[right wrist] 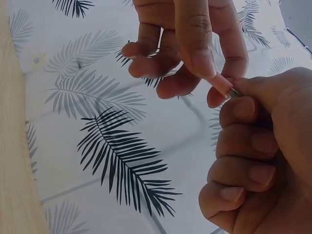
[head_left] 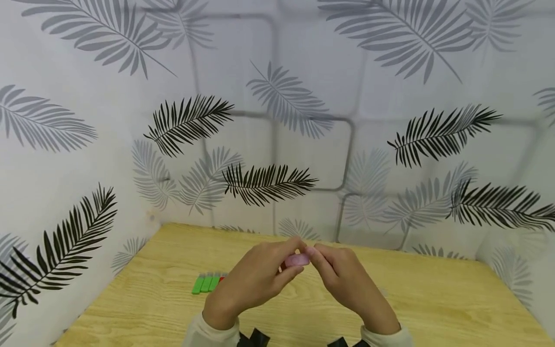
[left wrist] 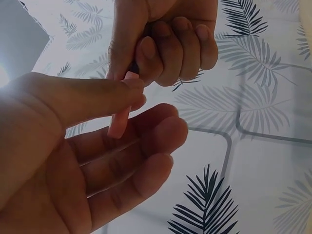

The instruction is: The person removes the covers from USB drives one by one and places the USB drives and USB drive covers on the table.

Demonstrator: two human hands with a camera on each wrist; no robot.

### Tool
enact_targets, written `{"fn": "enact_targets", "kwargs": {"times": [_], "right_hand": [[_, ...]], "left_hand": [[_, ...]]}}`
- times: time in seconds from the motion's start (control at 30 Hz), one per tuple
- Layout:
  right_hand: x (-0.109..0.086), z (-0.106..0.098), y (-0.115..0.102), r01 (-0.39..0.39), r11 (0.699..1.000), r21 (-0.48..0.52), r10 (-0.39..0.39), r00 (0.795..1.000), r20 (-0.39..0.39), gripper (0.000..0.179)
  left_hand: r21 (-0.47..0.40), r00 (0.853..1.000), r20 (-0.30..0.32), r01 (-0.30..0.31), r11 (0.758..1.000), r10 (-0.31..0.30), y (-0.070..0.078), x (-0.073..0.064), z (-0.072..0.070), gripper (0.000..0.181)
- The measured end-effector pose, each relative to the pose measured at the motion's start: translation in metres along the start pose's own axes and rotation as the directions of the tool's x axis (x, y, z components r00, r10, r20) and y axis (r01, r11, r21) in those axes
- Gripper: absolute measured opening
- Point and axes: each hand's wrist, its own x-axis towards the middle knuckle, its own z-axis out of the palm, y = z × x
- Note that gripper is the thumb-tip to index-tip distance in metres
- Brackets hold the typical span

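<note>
Both hands meet over the table in the head view, with a small flat pink stick (head_left: pixel 297 260) between them. My left hand (head_left: pixel 260 272) pinches the pink body between thumb and forefinger; its other fingers are loosely bent below, as the left wrist view shows of the stick (left wrist: pixel 118 126). At the other end of the stick, my right hand (head_left: pixel 347 277) pinches a short metal end (right wrist: pixel 234 92) between thumb and curled forefinger. The remaining right fingers are folded into the palm. Fingertips cover much of the stick, including most of its metal end.
Left of the hands, several green sticks (head_left: pixel 208 283) with grey ends lie in a row on the wooden table (head_left: pixel 433 299). A red piece (head_left: pixel 223 278) beside them is partly hidden by the left forearm. A leaf-patterned cloth (head_left: pixel 312 154) hangs behind the table.
</note>
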Motion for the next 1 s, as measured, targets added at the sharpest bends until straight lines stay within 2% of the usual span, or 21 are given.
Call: {"fn": "enact_targets", "kwargs": {"times": [0.2,0.43,0.57,0.73,0.87,1.0], "right_hand": [[-0.0002,0.0007,0.0006,-0.015,1.000,-0.017,0.015,1.000,-0.027,0.040],[0.0014,-0.0007,-0.0020,-0.013,1.000,-0.012,0.013,1.000,-0.003,0.039],[0.0018,-0.0011,-0.0038,-0.036,0.999,0.010,0.036,0.998,-0.051,0.032],[0.0032,-0.0031,-0.0060,-0.062,0.997,0.042,0.066,0.993,-0.102,0.014],[0.0023,-0.0050,-0.0061,-0.085,0.993,0.086,0.092,0.993,-0.079,0.011],[0.0007,-0.0068,-0.0055,-0.098,0.989,0.106,0.103,0.994,-0.038,0.017]], "left_hand": [[-0.036,0.999,-0.035,0.010,0.999,-0.012,0.0010,0.0006,0.0006,0.009],[0.056,0.997,-0.073,0.010,0.998,-0.006,-0.0005,-0.0018,-0.0021,0.016],[0.073,0.995,-0.090,0.039,0.997,-0.033,0.0012,-0.0028,-0.0024,0.017],[0.103,0.986,-0.145,0.100,0.990,-0.084,0.0033,-0.0021,-0.0041,0.015],[0.104,0.982,-0.150,0.134,0.985,-0.118,0.0041,-0.0024,-0.0052,0.013],[0.108,0.981,-0.143,0.150,0.983,-0.134,0.0033,-0.0029,-0.0057,0.013]]}}
